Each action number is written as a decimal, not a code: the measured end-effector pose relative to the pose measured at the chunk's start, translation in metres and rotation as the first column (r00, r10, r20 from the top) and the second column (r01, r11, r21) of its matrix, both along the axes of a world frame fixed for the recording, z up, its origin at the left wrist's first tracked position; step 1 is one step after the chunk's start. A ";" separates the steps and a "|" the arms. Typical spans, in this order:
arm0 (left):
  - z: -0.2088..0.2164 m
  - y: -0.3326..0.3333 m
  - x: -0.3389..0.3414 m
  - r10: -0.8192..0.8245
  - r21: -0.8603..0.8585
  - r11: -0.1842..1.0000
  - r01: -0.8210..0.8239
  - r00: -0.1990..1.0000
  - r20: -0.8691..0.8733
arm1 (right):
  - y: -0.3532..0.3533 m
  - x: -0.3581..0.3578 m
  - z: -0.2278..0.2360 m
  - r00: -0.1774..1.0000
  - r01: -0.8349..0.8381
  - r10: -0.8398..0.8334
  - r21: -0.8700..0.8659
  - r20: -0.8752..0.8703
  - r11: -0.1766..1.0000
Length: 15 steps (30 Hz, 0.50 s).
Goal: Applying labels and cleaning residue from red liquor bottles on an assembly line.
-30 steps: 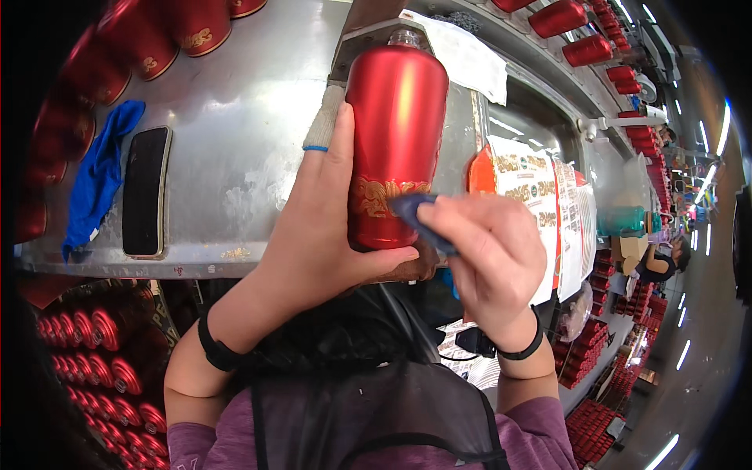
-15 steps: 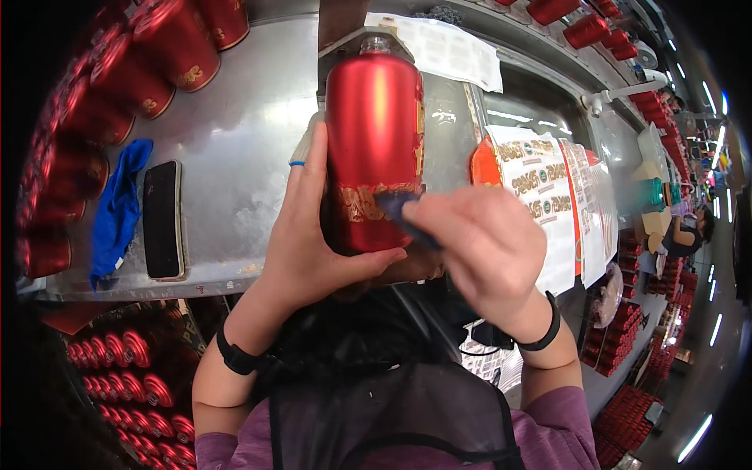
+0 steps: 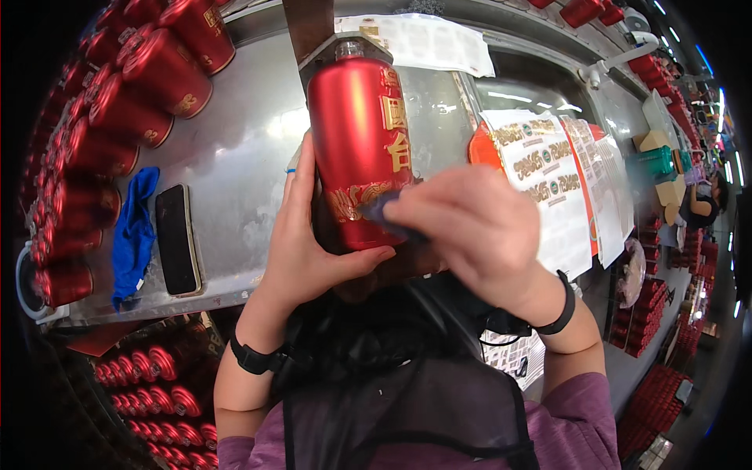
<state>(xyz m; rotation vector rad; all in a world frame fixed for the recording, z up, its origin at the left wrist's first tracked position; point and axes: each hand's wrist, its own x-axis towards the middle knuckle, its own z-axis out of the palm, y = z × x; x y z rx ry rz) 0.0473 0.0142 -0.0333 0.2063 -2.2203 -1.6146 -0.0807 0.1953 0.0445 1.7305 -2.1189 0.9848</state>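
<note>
A red metallic bottle (image 3: pixel 345 129) with a clear neck lies in front of me, its neck pointing away. Gold lettering runs along its right side, and a gold patterned band (image 3: pixel 351 202) wraps the part near its base. My left hand (image 3: pixel 294 254) is closed round the bottle's left side and base, thumb across the near end. Pinched in my right hand (image 3: pixel 482 223) is a small dark blue cloth or pad (image 3: pixel 395 213), pressed on the gold band. The right fingers are slightly blurred.
Red bottles (image 3: pixel 168 74) crowd the metal bench's left side, near a blue cloth (image 3: pixel 135 235) and a phone (image 3: pixel 178 239). Right of the bottle lie gold decal sheets (image 3: pixel 540 184) on something orange. A dark metal bracket (image 3: pixel 313 59) stands behind the neck. More red bottles (image 3: pixel 157 399) sit below the bench.
The bottle has rolled leftward in my left hand, bringing its gold lettering into fuller view. My right hand and the dark cloth have shifted slightly along the band. The whole view has turned a little.
</note>
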 end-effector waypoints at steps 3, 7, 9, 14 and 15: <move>-0.005 -0.004 0.000 -0.013 -0.008 1.000 0.013 0.999 0.037 | 0.011 0.018 -0.013 0.996 -0.087 0.087 -0.024 -0.025 0.996; -0.004 -0.005 0.001 -0.023 0.045 0.999 0.021 0.999 0.033 | 0.026 0.025 -0.011 0.991 -0.119 0.119 -0.013 0.052 0.993; -0.005 -0.012 0.005 -0.075 0.100 0.993 0.069 0.996 0.057 | 0.031 0.023 -0.002 0.990 -0.083 0.077 0.050 0.118 0.995; 0.004 -0.016 -0.001 -0.140 0.116 0.985 0.125 0.982 0.130 | 0.035 0.003 0.002 0.970 0.096 -0.107 0.061 0.219 0.994; 0.005 -0.016 -0.002 -0.147 0.085 0.987 0.137 0.980 0.131 | 0.035 0.000 -0.005 0.948 0.131 -0.131 0.020 0.290 0.991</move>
